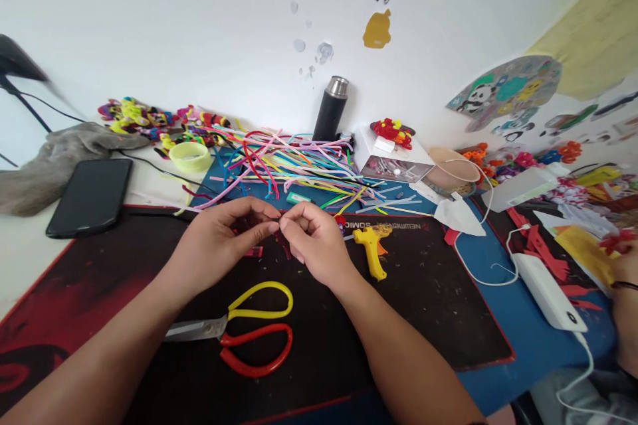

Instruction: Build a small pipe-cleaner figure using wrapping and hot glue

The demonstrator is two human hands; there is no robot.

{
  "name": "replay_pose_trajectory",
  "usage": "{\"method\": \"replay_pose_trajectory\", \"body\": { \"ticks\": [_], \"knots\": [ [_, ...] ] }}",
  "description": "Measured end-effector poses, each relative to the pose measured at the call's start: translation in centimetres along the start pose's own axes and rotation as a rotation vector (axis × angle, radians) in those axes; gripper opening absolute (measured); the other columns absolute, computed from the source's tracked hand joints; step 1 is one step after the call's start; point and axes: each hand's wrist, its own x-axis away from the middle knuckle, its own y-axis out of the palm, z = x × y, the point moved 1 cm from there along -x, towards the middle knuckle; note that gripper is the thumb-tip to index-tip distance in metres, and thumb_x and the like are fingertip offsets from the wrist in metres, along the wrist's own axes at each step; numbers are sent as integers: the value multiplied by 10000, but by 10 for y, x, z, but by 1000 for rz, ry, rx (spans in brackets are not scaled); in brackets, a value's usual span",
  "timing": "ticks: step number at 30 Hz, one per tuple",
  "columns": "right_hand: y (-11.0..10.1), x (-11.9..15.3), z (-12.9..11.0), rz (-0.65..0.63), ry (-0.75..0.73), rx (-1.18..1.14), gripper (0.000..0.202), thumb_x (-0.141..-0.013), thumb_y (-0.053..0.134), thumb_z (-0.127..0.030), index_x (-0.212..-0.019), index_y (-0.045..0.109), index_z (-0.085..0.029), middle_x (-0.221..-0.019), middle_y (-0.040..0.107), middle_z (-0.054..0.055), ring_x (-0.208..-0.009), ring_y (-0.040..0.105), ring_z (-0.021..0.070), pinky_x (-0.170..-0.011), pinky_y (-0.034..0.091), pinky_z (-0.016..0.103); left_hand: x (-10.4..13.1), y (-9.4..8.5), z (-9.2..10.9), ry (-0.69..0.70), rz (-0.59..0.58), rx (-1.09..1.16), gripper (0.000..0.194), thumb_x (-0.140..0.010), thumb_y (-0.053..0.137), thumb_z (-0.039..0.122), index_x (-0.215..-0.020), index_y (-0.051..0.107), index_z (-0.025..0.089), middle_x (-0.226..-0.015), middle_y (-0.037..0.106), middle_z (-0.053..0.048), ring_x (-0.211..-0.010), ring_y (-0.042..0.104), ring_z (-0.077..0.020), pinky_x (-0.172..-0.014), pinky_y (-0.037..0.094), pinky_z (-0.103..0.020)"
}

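My left hand (218, 244) and my right hand (319, 243) meet over the dark mat (428, 305), fingertips pinched together. Whatever sits between them is small, dark and mostly hidden, so I cannot make out what it is. Just below the fingers lies a dark red fuzzy strip (285, 250), partly covered by them. Scissors (222, 329) with one yellow and one red handle rest nearer to me, their blades partly behind my left forearm. To the right of my right hand is a yellow glue gun (373, 254), lying on its side.
Many coloured pipe cleaners (309, 169) spread along the back, with a black thermos (331, 109) behind them. A phone (90, 198) and a yellow-green bowl (191, 157) are at left. At right lie a white power bank (548, 292) with cables and another person's arm (627, 272).
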Motion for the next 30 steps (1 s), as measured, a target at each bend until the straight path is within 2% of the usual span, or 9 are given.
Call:
{"method": "replay_pose_trajectory", "body": {
  "ticks": [11,15,24,30],
  "knots": [
    [2,0,-3,-38,23,-97,301,-913,863,-436,-844,646,-238,-564,521,-104,-444,423,86,-458,318,228,1,0,-5,67,19,-4,340,-957,846,590,-999,867,253,-974,889,-56,-867,810,-252,-803,630,-342],
    [2,0,-3,-37,34,-87,323,-915,864,-472,-851,649,-239,-567,521,-105,-445,428,86,-454,311,231,2,0,-8,74,17,-6,288,-975,839,541,-950,858,255,-943,872,-40,-853,789,-234,-808,603,-329],
    [3,0,-2,-56,21,-115,375,-913,908,-516,-858,662,-238,-575,528,-105,-434,413,83,-448,326,236,-2,-2,-7,-34,-45,127,391,-909,896,612,-983,843,232,-924,838,-41,-830,759,-222,-747,605,-298],
    [2,0,0,-62,5,-104,303,-949,865,-465,-902,675,-234,-575,541,-103,-435,420,87,-450,318,243,-3,-2,-7,-32,-42,150,348,-914,895,573,-958,831,234,-895,817,-25,-801,734,-197,-727,587,-275]
  ]
}}
